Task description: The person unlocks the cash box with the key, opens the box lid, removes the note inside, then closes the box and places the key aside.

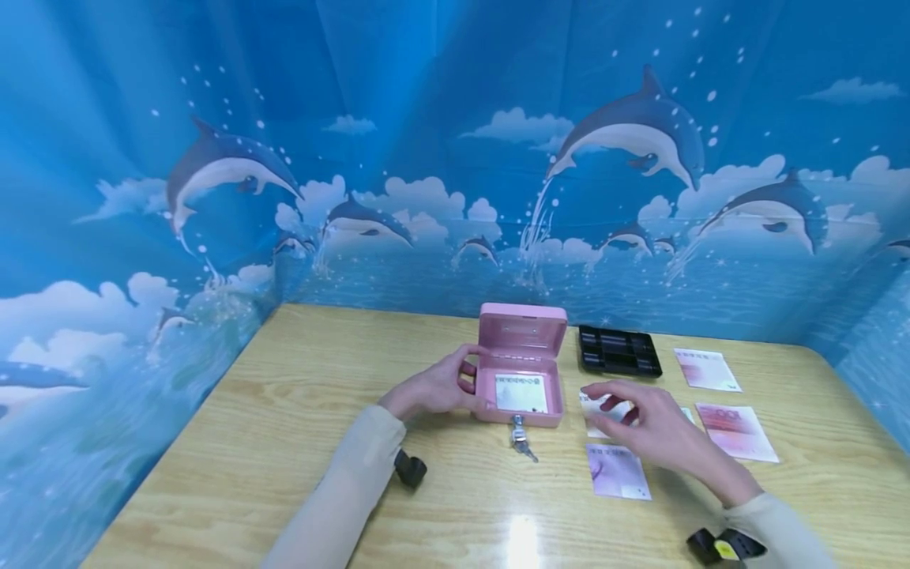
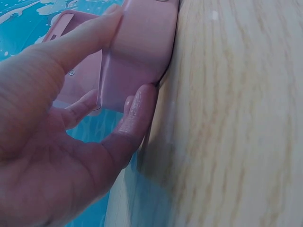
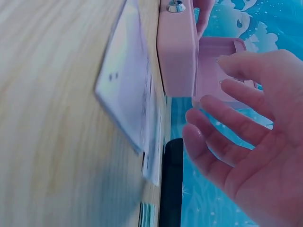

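A pink cash box point(image 1: 483, 393) stands on the table with its lid point(image 1: 522, 325) raised. Inside lies a pale banknote point(image 1: 521, 393). Keys point(image 1: 522, 444) hang from the lock at its front. My left hand point(image 1: 442, 385) holds the box by its left side, thumb toward the front and fingers along the wall, as the left wrist view also shows. Over a banknote point(image 1: 596, 405) to the right of the box hovers my right hand point(image 1: 650, 419), fingers loosely bent and spread, with nothing in it. A purple banknote point(image 1: 618, 472) lies nearer the front.
A black compartment tray point(image 1: 620, 352) sits behind the banknotes, right of the box. Farther right lie a reddish banknote point(image 1: 737, 432) and a paler pink one point(image 1: 707, 370). A greenish note edge point(image 1: 687, 413) shows behind the right hand. A dolphin-print cloth point(image 1: 426, 158) hangs behind the table.
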`<move>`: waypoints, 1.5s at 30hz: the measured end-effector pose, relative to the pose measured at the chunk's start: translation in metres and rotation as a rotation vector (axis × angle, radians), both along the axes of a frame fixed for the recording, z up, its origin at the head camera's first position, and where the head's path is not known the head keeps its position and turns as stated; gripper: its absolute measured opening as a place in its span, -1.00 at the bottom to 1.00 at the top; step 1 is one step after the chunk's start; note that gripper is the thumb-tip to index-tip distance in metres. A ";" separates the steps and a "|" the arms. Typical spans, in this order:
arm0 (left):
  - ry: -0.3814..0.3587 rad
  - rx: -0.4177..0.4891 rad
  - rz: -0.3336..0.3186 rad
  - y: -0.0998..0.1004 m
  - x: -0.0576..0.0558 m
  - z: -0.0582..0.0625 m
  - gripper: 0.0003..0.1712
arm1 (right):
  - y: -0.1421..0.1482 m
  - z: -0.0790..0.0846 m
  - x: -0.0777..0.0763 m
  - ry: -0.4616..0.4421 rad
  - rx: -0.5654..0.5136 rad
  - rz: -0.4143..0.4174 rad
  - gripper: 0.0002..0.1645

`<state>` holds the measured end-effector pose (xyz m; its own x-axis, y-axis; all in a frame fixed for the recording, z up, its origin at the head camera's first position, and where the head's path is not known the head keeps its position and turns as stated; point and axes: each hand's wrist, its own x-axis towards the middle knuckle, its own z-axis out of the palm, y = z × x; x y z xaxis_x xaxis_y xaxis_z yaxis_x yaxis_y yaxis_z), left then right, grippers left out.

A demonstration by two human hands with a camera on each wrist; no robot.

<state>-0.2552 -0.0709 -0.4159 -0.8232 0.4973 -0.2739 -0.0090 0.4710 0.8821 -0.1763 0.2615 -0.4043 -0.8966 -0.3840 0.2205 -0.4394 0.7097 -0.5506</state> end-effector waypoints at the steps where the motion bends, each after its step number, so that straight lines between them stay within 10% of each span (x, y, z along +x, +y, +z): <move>1: 0.001 0.001 0.001 0.000 0.000 0.000 0.04 | -0.002 0.000 -0.002 -0.006 -0.006 -0.001 -0.60; 45: -0.013 0.003 0.015 0.001 -0.002 0.000 0.02 | -0.064 -0.012 -0.058 -0.111 0.072 0.125 -0.55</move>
<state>-0.2569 -0.0699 -0.4158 -0.8270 0.4858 -0.2828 -0.0270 0.4681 0.8833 -0.2343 0.1979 -0.4166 -0.8584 -0.5050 0.0904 -0.4657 0.6929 -0.5504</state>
